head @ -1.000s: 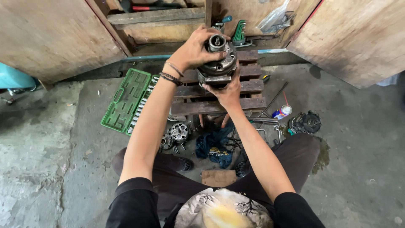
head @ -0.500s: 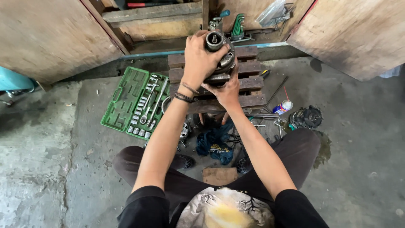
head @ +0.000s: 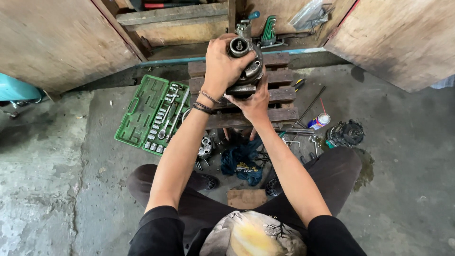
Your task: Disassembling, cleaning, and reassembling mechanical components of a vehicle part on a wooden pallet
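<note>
Wooden pallet point(head: 279, 97), upper centre, serves as the work surface. Green socket set point(head: 151, 114) lies open at its left. Metal motor assembly point(head: 246, 66) is lifted above the pallet: left hand point(head: 220, 66) grips its top, right hand point(head: 253, 102) cradles its underside.

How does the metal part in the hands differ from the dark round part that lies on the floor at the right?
The metal part is grey, held up between the left hand and right hand; the dark round part is nearly black and lies untouched on the concrete floor. The held one stands above the wooden pallet; the other lies beside a wet stain. Both look like round machine parts.
</note>
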